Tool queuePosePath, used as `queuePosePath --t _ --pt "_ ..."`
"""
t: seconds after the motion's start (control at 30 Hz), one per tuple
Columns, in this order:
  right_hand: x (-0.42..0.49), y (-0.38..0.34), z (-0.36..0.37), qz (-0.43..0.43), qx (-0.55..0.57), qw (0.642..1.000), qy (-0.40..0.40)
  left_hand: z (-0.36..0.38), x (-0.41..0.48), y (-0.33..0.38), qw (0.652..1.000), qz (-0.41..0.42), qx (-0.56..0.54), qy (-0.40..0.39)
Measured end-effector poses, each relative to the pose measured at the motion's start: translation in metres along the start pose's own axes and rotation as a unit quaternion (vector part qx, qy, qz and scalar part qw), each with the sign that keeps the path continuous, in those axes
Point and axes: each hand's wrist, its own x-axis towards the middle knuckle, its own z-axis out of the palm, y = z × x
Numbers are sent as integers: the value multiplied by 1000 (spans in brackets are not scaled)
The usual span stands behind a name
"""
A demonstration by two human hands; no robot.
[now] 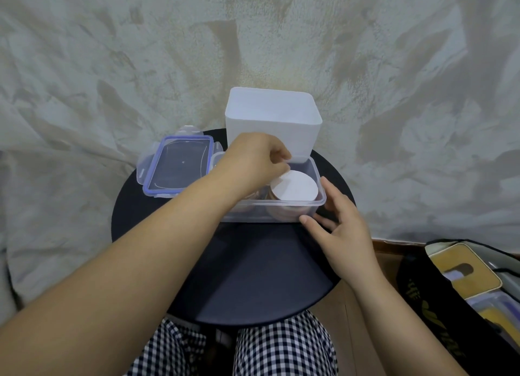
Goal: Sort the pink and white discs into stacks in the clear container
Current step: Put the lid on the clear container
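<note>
While your left hand reached across over the clear container, its curled fingers pinched the far-left edge of a white disc. That disc sat slightly tilted on top of a stack at the container's right end, just right of the left hand's fingertips. Pink discs showed under it through the near wall. Your forearm hid the container's left end, so contents there cannot be told.

Your right hand was spread wide and held nothing. Its thumb touched the container's near wall by the right corner, and its index finger lay along the right wall. So the white disc lay between both hands, inside the container, just beyond the right thumb.

The container stood on the round dark desk. A blue-rimmed lid lay flat on the desk just left of it. A white tub stood right behind the container. A black bag sat on the floor to your right, and checked trousers showed below the desk edge.
</note>
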Motion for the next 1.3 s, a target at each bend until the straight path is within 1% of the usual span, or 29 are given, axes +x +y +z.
queuePosePath --t 0.1,0.17,0.2,0.27,0.3,0.33,0.4,0.47,0.53,0.57,0.6,0.67,0.8,0.83,0.9,0.97,1.03,1.1,1.17,1.23,1.3 --pt "0 1 0 4 0 1000 1 -10 -18 -16 990 4 -106 97" --pt "-1 2 0 8 0 1000 2 -19 -34 -36 965 -18 -197 172" --pt "0 2 0 11 1 1000 2 -22 -41 -50 953 -35 -211 213" --pt "0 3 1 11 -1 1000 2 -27 -53 -80 946 -76 -172 265" --pt "0 3 1 10 -4 1000 2 -27 -56 -94 951 -102 -131 261" --pt "0 4 1 9 -6 1000 3 -27 -59 -106 961 -127 -79 231" --pt "1 5 2 8 -8 1000 5 -21 -61 -126 980 -149 35 124" --pt "2 6 3 6 -8 1000 6 -17 -62 -132 983 -135 115 36" --pt "2 7 3 2 -11 1000 7 -16 -64 -133 982 -117 147 3" --pt "2 8 3 2 -13 1000 7 -16 -66 -134 982 -109 153 2" --pt "2 9 2 2 -14 1000 8 -16 -67 -135 983 -105 152 13" --pt "2 10 2 -1 -15 1000 8 -19 -71 -139 983 -93 146 67" --pt "3 11 2 -8 -19 1000 8 -24 -74 -146 969 -87 181 140" --pt "3 11 2 -7 -17 1000 8 -25 -75 -147 968 -72 164 176" --pt "3 11 2 -5 -15 1000 10 -30 -77 -146 961 -48 64 265" --pt "4 10 2 -9 -11 1000 13 -35 -79 -143 936 -49 -44 346" --pt "4 9 3 -17 -5 1000 10 -39 -79 -136 901 -59 -144 404" --pt "4 7 2 -20 -2 1000 8 -41 -77 -123 846 -62 -283 447" --pt "3 7 1 -19 -1 1000 5 -41 -77 -108 786 -87 -405 460" --pt "4 6 0 -16 -7 1000 6 -40 -78 -98 736 -116 -499 442" --pt "4 3 1 -18 -6 999 26 -39 -78 -90 690 -131 -577 418"
